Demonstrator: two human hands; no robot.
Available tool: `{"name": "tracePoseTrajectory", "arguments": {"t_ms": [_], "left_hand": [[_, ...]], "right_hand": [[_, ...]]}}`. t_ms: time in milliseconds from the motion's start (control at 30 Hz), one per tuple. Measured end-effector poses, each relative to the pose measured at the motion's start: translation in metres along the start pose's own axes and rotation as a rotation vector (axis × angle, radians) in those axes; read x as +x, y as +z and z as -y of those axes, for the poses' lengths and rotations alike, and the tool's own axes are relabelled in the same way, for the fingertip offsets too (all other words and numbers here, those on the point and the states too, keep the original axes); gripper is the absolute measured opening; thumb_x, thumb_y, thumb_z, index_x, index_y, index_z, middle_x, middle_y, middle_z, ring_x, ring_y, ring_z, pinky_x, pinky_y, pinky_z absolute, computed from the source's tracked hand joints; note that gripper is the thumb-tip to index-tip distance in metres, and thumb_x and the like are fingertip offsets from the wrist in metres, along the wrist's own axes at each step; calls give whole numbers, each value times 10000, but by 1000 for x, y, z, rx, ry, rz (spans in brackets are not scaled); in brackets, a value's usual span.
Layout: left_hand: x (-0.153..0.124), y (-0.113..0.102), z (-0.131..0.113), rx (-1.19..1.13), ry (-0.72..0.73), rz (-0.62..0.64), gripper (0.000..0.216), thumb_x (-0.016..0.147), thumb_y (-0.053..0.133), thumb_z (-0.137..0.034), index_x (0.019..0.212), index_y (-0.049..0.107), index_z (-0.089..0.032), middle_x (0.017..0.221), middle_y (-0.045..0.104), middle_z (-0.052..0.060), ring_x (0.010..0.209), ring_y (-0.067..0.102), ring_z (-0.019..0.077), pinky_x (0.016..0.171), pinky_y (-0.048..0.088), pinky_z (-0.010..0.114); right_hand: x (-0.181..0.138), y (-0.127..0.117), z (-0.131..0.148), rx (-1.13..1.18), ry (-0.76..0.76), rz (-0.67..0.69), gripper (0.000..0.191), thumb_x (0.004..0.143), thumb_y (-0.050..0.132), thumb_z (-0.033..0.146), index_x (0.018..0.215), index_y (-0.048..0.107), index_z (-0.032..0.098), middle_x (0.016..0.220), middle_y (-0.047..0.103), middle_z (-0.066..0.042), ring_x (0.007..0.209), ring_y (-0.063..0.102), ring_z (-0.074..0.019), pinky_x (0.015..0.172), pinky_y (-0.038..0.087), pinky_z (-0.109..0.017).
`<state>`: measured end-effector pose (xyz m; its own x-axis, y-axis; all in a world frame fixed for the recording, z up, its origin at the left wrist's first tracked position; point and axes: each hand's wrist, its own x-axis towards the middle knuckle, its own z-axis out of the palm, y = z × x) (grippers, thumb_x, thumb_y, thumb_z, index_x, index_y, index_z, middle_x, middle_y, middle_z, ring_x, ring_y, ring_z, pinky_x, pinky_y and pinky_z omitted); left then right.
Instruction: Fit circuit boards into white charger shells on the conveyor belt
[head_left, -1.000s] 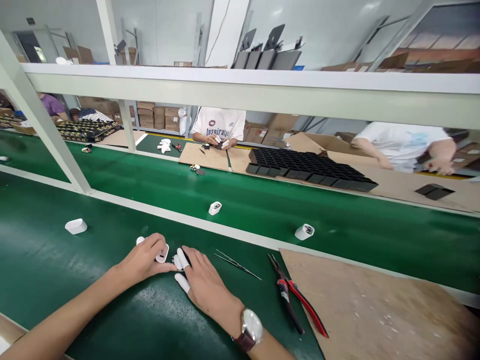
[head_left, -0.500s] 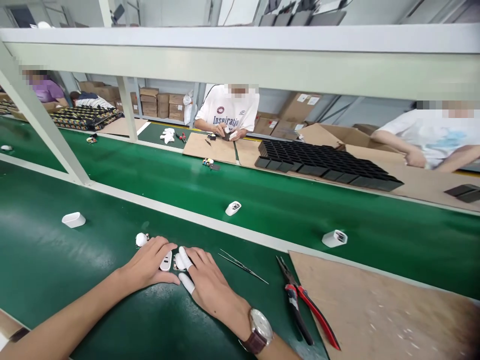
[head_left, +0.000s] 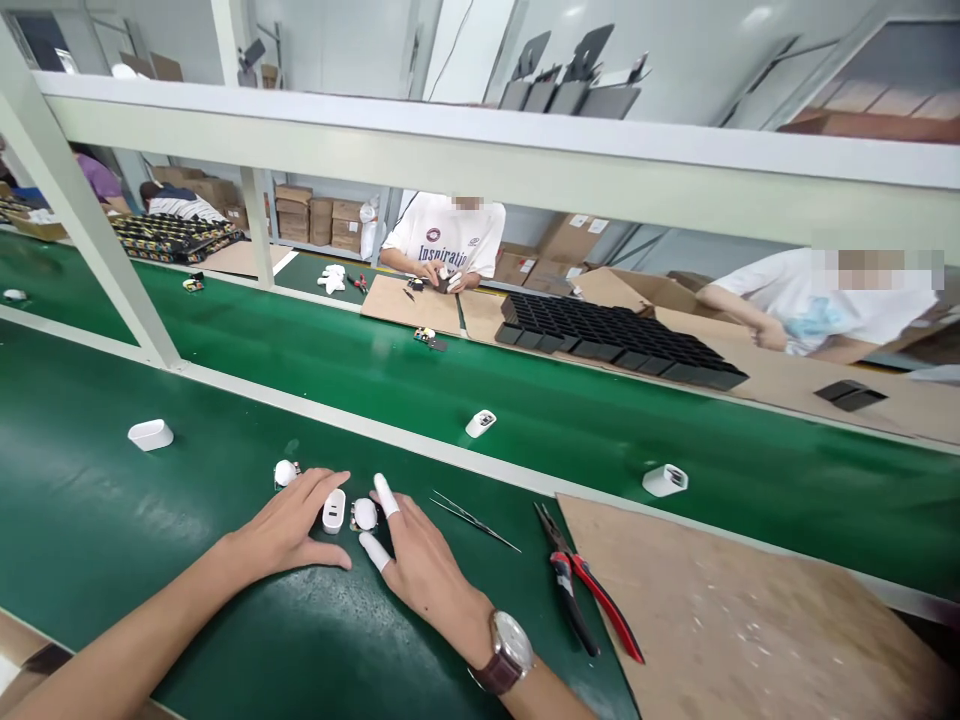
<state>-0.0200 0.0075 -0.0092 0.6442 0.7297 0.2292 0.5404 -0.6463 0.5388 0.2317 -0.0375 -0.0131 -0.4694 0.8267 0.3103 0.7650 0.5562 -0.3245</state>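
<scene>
My left hand (head_left: 289, 530) rests on the green work surface, thumb and fingers spread around a small white oval housing (head_left: 334, 511) with dark slots in its face; a gap shows between thumb and housing. Just right of it lies a small part with a white rounded top (head_left: 364, 514) and metal bits at its edge. My right hand (head_left: 420, 560), white covers on two fingertips, is spread beside that part, holding nothing. A similar white-topped part (head_left: 286, 473) sits behind my left fingers. To the left, an empty-looking white oval shell (head_left: 151, 434) lies on its side.
Right of my hand lie tweezers (head_left: 476, 521) and red-and-black long-nose pliers (head_left: 577, 590), beside a cardboard sheet (head_left: 720, 600). Past a white rail, white housings (head_left: 481, 424) lie on the green belt (head_left: 360, 350). Co-workers sit opposite, near black trays (head_left: 615, 340). A shelf beam (head_left: 480, 150) crosses above.
Both hands have opened and drawn slightly apart. My right fingers have come off the white-topped part, and the left fingers now stand clear of more of the housing. The view has tilted up a little.
</scene>
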Motion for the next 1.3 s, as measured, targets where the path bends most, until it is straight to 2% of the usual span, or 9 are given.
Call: {"name": "tracePoseTrajectory", "arguments": {"t_ms": [67,200,333,467,567,667,1000,1167,1300], "left_hand": [[-1,-3,-2,-40,-49,20,1002,831,845,-577,1616,287,-302,1511,505,167,1376,550,382,1089,539,564],[-2,-3,-1,-123,-60,17,886,906,801,-362,1622,281,-301,1501,533,148,1354,583,334,1096,552,509],[-2,7,6,-152,-45,-67,796,971,707,-272,1631,261,-298,1433,633,124,1288,655,298,1079,570,494],[-1,14,7,-121,19,-150,853,980,710,-252,1656,194,-313,1419,655,118,1292,649,292,1075,569,521],[-1,14,4,-94,77,-176,863,989,693,-203,1665,166,-304,1419,653,135,1307,631,298,1092,549,540],[0,13,2,-84,98,-171,873,988,693,-177,1665,156,-303,1421,650,136,1317,615,305,1101,537,548],[0,12,-1,-80,101,-112,855,1018,651,-203,1672,110,-312,1417,638,132,1291,604,322,1087,521,547],[0,13,-2,-72,99,-107,793,1025,634,-217,1663,169,-295,1392,640,143,1216,631,312,1043,538,527],[0,14,-2,-116,96,-98,814,1036,637,-257,1668,128,-318,1420,636,135,1264,622,318,1053,547,535]], "right_hand": [[0,-4,-5,64,2,-43,587,1024,570,200,1570,364,135,1312,645,-183,1167,636,-313,985,619,-514],[8,-5,-7,102,-42,-119,417,1002,553,140,1411,509,208,1168,672,-121,1078,652,-299,898,636,-507],[20,-18,0,220,-77,-263,388,1001,564,134,1376,515,222,1190,648,-119,1082,648,-265,895,632,-462],[22,-30,5,171,-201,-220,424,999,569,104,1405,511,211,1246,625,-146,1149,621,-288,910,630,-471],[20,-30,5,132,-231,-234,510,1007,565,95,1488,435,201,1246,627,-154,1153,617,-294,909,637,-484],[19,-27,4,107,-232,-235,559,1015,569,110,1535,380,187,1238,629,-161,1155,620,-300,912,643,-486],[15,-25,1,2,-241,-116,576,1015,517,100,1565,345,112,1289,630,-201,1190,608,-330,940,642,-508],[14,-25,2,-52,-232,-47,547,997,502,94,1533,396,114,1295,627,-210,1196,607,-348,955,634,-532],[14,-30,6,-57,-203,-49,522,1000,490,102,1516,408,106,1271,643,-211,1161,636,-340,918,652,-516]]}}
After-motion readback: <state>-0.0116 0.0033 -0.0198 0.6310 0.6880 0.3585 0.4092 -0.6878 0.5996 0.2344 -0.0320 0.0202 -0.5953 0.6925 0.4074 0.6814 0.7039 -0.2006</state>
